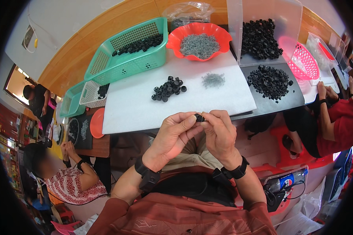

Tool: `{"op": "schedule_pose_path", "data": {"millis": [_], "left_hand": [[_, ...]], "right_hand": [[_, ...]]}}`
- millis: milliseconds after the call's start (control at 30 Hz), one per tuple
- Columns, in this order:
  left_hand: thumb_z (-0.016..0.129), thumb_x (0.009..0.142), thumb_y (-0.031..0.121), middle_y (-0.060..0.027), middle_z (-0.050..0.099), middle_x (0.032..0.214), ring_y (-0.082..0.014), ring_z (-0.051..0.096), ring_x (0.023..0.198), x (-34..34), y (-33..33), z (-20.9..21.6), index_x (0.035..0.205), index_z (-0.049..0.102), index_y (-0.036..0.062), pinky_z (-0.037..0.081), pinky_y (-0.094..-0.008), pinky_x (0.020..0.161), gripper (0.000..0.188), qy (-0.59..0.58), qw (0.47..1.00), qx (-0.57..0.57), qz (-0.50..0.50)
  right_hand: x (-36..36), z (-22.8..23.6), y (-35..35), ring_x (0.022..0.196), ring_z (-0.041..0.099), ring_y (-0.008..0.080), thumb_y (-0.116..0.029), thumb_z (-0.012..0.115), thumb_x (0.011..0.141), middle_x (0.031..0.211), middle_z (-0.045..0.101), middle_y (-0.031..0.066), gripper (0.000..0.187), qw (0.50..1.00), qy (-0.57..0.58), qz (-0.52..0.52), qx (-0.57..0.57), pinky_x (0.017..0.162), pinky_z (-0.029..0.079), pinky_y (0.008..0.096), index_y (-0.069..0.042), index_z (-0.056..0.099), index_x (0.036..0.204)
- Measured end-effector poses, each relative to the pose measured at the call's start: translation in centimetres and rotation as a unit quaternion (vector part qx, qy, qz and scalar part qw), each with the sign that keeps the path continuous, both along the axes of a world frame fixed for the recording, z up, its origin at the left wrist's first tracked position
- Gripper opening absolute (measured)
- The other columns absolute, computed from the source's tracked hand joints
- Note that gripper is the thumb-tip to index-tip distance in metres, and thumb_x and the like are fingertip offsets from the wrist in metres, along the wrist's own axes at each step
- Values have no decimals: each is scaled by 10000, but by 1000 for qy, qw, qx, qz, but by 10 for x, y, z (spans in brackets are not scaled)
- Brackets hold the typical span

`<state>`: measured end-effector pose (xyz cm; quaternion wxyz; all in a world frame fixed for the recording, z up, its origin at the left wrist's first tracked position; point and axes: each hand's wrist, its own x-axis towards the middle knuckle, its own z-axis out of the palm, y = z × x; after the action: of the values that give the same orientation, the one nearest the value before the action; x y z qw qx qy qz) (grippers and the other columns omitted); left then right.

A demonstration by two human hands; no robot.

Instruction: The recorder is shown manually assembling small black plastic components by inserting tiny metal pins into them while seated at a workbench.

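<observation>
Just in front of the table's near edge, my left hand (171,135) and my right hand (221,135) meet around a small black round part (199,118). Both hands pinch it between thumb and fingers, and the fingertips partly cover it. Beyond them on the white foam sheet (129,105) lies a loose pile of black knob-like caps (169,89). To its right is a small heap of thin grey pieces (213,80), too fine to tell their kind. A red scalloped bowl (172,41) behind holds many more of the grey pieces.
A green basket (106,74) with black parts stands at the back left. At the right are a clear bin (234,35), a black part heap (269,82) and a pink basket (308,58). A red plate (98,123) lies left. People sit working on both sides.
</observation>
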<state>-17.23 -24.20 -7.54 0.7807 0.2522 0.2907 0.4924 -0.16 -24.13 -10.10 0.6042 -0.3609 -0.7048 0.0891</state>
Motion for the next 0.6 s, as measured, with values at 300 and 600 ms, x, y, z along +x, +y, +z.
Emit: {"op": "schedule_pose_path", "data": {"millis": [300, 600], "left_hand": [[681, 994, 85, -98, 706, 1136, -184, 696, 1056, 2, -2, -5, 1127, 701, -4, 596, -340, 996, 160, -24, 999, -21, -2], [686, 994, 102, -95, 716, 1117, -180, 705, 1034, 2, 0, -11, 1128, 696, 4, 596, -344, 997, 167, -20, 999, -25, -5]], "right_hand": [[3, -2, -3, 745, 703, 300, -8, 713, 923, 1010, 646, 148, 249, 999, 24, 3, -27, 597, 564, 364, -30, 674, 1168], [4, -4, -3, 729, 695, 306, -9, 722, 911, 1018, 644, 138, 250, 999, 14, 5, -45, 580, 552, 375, -38, 680, 1156]]}}
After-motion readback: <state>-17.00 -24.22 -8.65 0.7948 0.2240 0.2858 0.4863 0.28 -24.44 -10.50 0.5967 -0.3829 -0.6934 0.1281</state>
